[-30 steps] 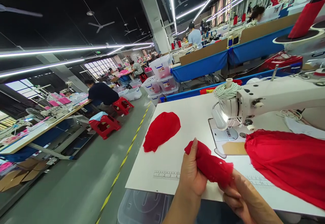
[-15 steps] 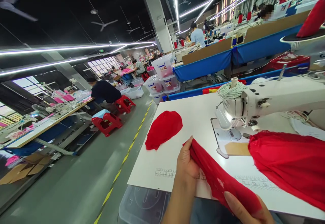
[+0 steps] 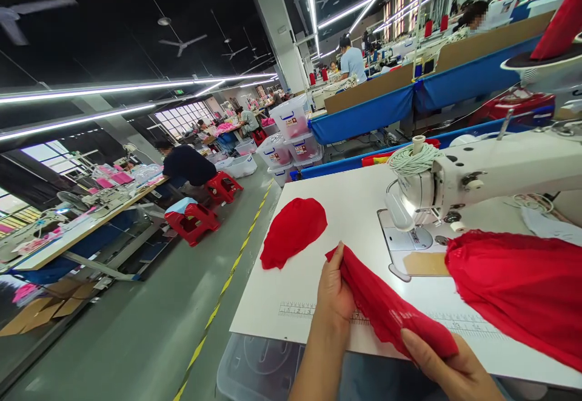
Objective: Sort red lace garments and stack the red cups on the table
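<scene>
My left hand (image 3: 334, 295) pinches the upper end of a long strip of red fabric (image 3: 386, 307) over the front of the white sewing table (image 3: 345, 207). My right hand (image 3: 448, 367) grips the strip's lower end near the table's front edge, and the piece is stretched between the two hands. A folded red piece (image 3: 293, 231) lies flat on the table just left of my left hand. A large heap of red fabric (image 3: 518, 289) lies to the right, beside the white sewing machine (image 3: 477, 176).
A cone of white cord (image 3: 413, 155) stands on the machine head. A clear plastic bin (image 3: 254, 367) sits below the table's front. To the left runs a grey aisle with a yellow line; red stools (image 3: 191, 219), stacked bins (image 3: 291, 140) and seated workers lie beyond.
The red piece was bunched between my hands a second ago. My right hand pulled down and right, drawing it out into a long strip; it has since crept back up slightly.
</scene>
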Motion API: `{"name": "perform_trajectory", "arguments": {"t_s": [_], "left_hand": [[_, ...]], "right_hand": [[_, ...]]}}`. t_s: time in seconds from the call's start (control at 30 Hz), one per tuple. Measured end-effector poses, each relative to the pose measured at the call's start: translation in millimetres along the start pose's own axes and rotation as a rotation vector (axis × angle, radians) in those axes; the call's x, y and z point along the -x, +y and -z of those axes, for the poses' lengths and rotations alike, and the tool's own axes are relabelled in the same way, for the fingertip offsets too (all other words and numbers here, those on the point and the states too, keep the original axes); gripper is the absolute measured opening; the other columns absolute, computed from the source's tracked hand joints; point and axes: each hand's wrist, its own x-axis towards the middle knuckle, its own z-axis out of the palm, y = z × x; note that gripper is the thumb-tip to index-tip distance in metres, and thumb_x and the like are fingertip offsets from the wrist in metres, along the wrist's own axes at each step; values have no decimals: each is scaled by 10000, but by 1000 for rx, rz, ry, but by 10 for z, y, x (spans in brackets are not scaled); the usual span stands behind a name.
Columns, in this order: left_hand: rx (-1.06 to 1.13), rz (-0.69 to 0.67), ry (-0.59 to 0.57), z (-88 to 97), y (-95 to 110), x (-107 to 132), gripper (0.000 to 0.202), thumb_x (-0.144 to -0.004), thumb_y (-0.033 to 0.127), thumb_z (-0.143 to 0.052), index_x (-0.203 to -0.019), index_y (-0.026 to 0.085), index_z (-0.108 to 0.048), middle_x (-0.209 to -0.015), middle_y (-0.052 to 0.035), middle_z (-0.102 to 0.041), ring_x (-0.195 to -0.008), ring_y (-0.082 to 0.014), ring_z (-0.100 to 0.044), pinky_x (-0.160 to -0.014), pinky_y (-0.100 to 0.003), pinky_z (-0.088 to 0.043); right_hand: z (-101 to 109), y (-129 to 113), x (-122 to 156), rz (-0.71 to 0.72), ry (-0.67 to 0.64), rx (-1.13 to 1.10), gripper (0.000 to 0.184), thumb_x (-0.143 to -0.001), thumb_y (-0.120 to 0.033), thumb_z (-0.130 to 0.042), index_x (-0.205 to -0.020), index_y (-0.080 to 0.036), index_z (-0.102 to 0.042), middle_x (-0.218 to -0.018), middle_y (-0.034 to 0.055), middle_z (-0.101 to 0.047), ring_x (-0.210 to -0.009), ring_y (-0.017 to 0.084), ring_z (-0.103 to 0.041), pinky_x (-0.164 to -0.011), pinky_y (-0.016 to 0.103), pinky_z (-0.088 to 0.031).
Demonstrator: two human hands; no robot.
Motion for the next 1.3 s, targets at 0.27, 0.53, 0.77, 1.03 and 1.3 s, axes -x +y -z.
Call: {"name": "perform_trajectory", "arguments": {"t_s": [0.27, 0.53, 0.77, 1.03, 1.3], "left_hand": [[-17, 62, -63, 99, -143, 149, 111, -872, 110, -613, -769, 113, -654, -723, -41, -690, -643, -134, -664, -655, -251, -565], [-376, -52, -497, 236, -118, 516, 365, -670, 270, -821, -995, 151, -705, -1135, -126, -672, -1079, -253, -617, -889, -308, -514], [-1426, -834, -326, 284, 107, -27, 227, -711, 300, -734, -923, 241, -681, -980, -76, -615, -951, -266, -560, -881, -380, -439], [-1712, -759, -424, 162, 81, -413, 85, -768, 220, -604, -687, 244, -605, -830, -36, -615, -845, -241, -531, -777, -345, -373], [-1640, -658, -431, 194, 178, -461, 130, -826, 254, -500, -700, 238, -528, -732, -2, -608, -721, -195, -505, -682, -306, -335]], "right_hand": [[248, 211, -155, 418, 361, 305, 439, -798, -384, -648, -1214, -289, -548, -1074, 101, -604, -794, 233, -578, -758, 399, -494], [382, -110, -294, 548, 188, 257, 138, -780, -355, -662, -776, -282, -779, -1187, 98, -642, -1100, 344, -585, -931, 462, -479], [277, -250, -470, -169, -31, -378, 367, -722, -403, -789, -977, -152, -710, -932, 108, -764, -889, 287, -708, -829, 404, -562], [371, -193, -378, -115, -41, -487, 364, -718, -321, -793, -1057, -225, -703, -1021, 71, -764, -1057, 246, -669, -905, 327, -520], [364, -155, -355, -65, -68, -477, 557, -714, -198, -686, -1265, -217, -605, -1139, 104, -727, -1138, 284, -624, -984, 430, -465]]}}
